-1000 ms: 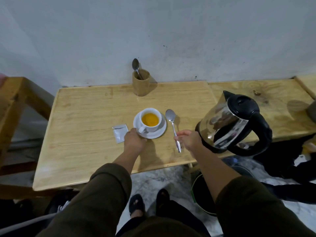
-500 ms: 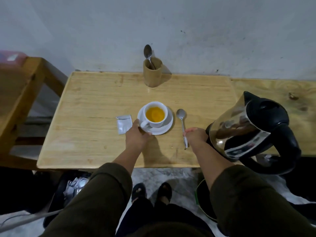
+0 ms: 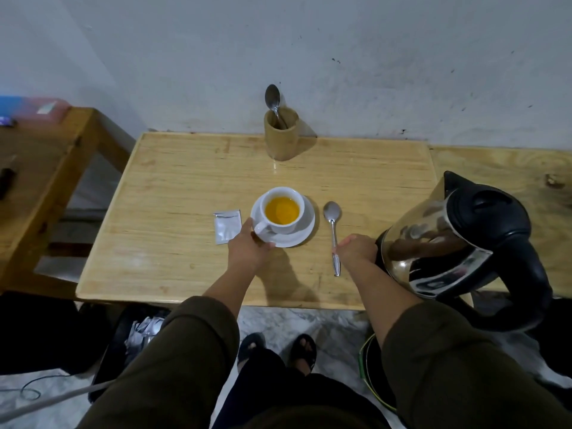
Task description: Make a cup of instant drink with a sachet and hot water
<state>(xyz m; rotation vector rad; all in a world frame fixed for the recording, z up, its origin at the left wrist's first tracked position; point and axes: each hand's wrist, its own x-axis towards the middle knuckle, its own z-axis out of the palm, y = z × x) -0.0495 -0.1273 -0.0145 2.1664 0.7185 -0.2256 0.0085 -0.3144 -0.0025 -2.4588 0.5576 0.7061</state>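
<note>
A white cup [image 3: 280,230] of orange-yellow drink stands on a white saucer [image 3: 305,233] in the middle of the wooden table [image 3: 185,181]. My left hand [image 3: 249,249] grips the saucer's near left edge, next to the cup's handle. A torn silver sachet [image 3: 228,226] lies flat just left of the saucer. To the saucer's right a metal spoon [image 3: 332,218] lies on the table, bowl pointing away from me. My right hand [image 3: 356,250] is closed on the spoon's handle. The steel and black kettle [image 3: 458,236] stands close to the right of that hand.
A wooden holder [image 3: 281,134] with a second spoon [image 3: 273,99] stands at the table's far edge by the wall. A second table [image 3: 501,168] adjoins on the right, a wooden bench [image 3: 40,168] on the left. A bin with wrappers [image 3: 142,332] sits on the floor.
The view has shifted, so the table now sits more centred and closer. My left hand stays on the saucer and my right hand stays on the spoon handle; the objects have not moved.
</note>
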